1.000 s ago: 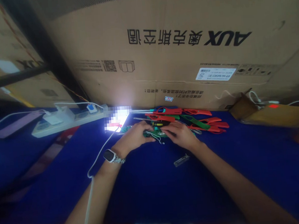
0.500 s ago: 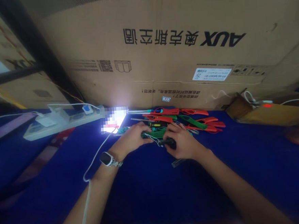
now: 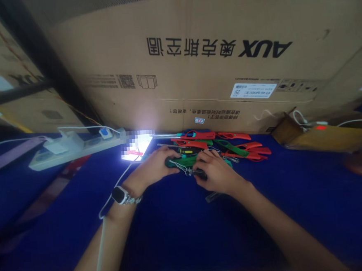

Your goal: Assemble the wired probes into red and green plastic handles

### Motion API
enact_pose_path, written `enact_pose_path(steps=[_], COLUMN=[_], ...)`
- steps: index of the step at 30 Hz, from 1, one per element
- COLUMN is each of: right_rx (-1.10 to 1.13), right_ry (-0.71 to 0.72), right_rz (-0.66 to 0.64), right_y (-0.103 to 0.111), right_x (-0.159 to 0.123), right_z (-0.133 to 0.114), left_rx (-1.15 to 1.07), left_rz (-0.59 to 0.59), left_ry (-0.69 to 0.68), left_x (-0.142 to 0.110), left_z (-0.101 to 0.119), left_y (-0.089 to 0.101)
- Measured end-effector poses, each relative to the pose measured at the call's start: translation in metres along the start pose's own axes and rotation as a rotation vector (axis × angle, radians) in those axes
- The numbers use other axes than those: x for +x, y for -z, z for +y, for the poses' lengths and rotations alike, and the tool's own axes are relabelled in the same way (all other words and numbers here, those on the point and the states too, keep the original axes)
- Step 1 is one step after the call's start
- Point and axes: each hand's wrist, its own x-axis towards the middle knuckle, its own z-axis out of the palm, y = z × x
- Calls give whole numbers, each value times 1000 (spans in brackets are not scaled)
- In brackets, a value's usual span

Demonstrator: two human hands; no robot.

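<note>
My left hand point(image 3: 154, 168), with a watch on its wrist, is closed on a green lighter part point(image 3: 185, 161) with a dark end. Thin white wires point(image 3: 180, 167) run from that part toward the right. My right hand point(image 3: 216, 170) is curled around a small dark piece point(image 3: 199, 174), whose tip meets the ends of the wires; its kind is hard to make out. Behind the hands lies a pile of long-necked lighters with red handles point(image 3: 199, 134) and a green handle point(image 3: 234, 147). Among them is a black and yellow object point(image 3: 186, 151). A clear plastic piece point(image 3: 212, 197) lies below my right hand.
To the left, a phone-like bright screen point(image 3: 138, 146) stands beside a white power strip point(image 3: 76, 147) with plugs. A white cable point(image 3: 104, 223) crosses my left forearm. A large cardboard box point(image 3: 195, 68) rises behind, and an open smaller carton point(image 3: 330, 137) sits right.
My right hand has moved from the green part to hold a small dark piece at the wires. My left hand still grips the green part, and the view has shifted slightly.
</note>
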Motion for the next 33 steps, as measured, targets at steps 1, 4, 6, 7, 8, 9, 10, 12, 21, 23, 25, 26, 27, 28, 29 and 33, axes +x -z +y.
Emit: enact_pose_path(steps=[1,4,6,7,8,9,10,12,21,23,25,26,27,28,29,33], right_rx=[12,47,73,87,100,111,116,114,588,792,915,927,913,882,844,677], right_ry=[10,25,38,50,61,72,79,81,-117,-198,-224,-226,-225,-226,-229,-222], right_rz=[12,39,54,62,74,87,101,124,96,49,5,-16,-32,-43,-42,57], right_y=[0,-1,-3,-4,-5,-6,-7,-9,-13,-13,-13,-14,-15,-16,-17,-23], right_x=[0,1,2,3,3,4,4,6,20,25,30,32,33,34,33,29], right_z=[-1,-2,-1,1,3,4,6,9,20,24,27,28,28,28,28,24], left_rx=[1,-15,-17,-14,-10,-6,-3,1,17,27,43,59,78,99,120,161], left_rz=[-9,-42,-53,-51,-48,-45,-41,-41,-120,-133,-134,-130,-121,-107,-84,47], left_ry=[5,18,10,6,4,2,2,-3,93,111,133,146,155,156,147,24], left_x=[-1,-2,-2,-2,-1,-1,-1,0,-2,-3,-4,-4,-5,-5,-5,-3], left_z=[1,2,2,2,2,2,2,0,-3,1,6,8,10,12,13,10], left_y=[2,6,8,9,10,10,10,11,13,13,13,13,13,13,13,7])
